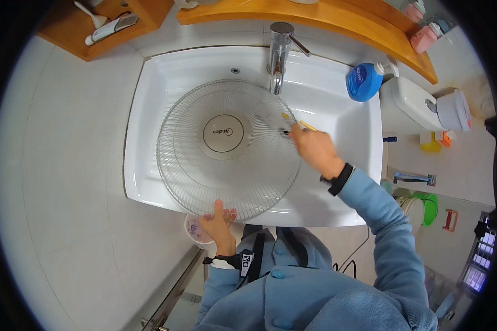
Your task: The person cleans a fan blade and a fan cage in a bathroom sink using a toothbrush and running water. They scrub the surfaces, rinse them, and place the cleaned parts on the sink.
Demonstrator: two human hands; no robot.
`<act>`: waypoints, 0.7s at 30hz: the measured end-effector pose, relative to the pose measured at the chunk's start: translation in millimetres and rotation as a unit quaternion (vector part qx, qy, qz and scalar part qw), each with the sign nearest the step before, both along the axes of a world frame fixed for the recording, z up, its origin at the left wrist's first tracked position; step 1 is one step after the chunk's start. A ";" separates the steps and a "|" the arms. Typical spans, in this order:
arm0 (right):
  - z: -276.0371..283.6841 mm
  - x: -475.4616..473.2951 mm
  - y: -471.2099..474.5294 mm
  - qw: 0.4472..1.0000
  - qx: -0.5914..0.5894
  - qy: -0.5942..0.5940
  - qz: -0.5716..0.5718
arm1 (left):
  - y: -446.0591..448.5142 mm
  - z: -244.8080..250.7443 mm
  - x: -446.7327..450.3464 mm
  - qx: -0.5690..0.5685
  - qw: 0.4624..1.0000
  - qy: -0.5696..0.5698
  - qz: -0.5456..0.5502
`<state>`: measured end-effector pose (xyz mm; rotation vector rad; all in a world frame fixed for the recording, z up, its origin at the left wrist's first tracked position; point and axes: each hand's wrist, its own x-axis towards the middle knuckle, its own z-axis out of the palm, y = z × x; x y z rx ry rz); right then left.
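A round wire fan grille with a Midea centre badge lies tilted in the white washbasin, its near edge over the basin's front rim. My left hand grips that near edge, thumb on top and fingers beneath. Over the grille's right side, my right hand is closed on a pale brush-like tool, motion-blurred so that its exact kind is unclear. Beside it, a thin yellow stick shows in the basin, partly seen through the wires.
A chrome faucet overhangs the grille's far edge. At the basin's back right corner stands a blue pump bottle. The toilet tank adjoins on the right, with a wooden shelf behind. Below the front rim is a round lidded tub.
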<state>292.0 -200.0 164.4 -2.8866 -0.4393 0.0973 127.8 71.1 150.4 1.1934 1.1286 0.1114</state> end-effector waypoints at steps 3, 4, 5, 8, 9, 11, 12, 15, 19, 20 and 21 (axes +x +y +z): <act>2.3 0.1 2.0 1.000 -0.010 0.000 0.008 | -2.2 -0.8 0.9 -0.006 1.000 0.017 -0.001; 0.3 2.9 -1.2 0.999 -0.018 -0.013 -0.029 | -3.6 -1.1 0.7 -0.001 1.000 0.019 0.009; -0.7 5.4 -2.9 0.997 -0.027 -0.037 -0.064 | -5.3 -1.8 0.4 0.001 1.000 0.023 0.001; -0.9 7.9 -0.3 0.999 -0.018 -0.027 -0.011 | -12.4 -5.2 0.5 0.013 1.000 0.020 0.007; -1.6 7.9 1.8 0.997 -0.007 -0.080 0.000 | -13.7 -5.1 0.2 0.009 1.000 0.021 0.008; 1.6 4.1 8.8 0.999 -0.010 -0.023 0.030 | -14.6 -4.2 -0.5 0.000 1.000 0.018 0.011; 1.1 3.2 10.2 0.999 0.002 -0.021 0.037 | -14.7 -3.4 -0.5 -0.004 1.000 0.010 0.011; -5.7 7.9 0.7 1.000 -0.003 -0.021 -0.004 | -16.8 -1.0 0.2 -0.007 1.000 0.011 0.009; -17.2 15.8 -10.2 0.988 -0.092 -0.074 -0.098 | -28.2 -0.9 6.3 -0.022 0.999 0.005 0.028; -19.5 14.2 -8.4 0.988 -0.087 -0.073 -0.106 | -30.7 -0.1 7.7 -0.017 0.999 0.001 0.029; -21.3 11.9 -5.9 0.991 -0.054 -0.068 -0.097 | -31.8 1.3 9.5 -0.015 0.999 0.001 0.029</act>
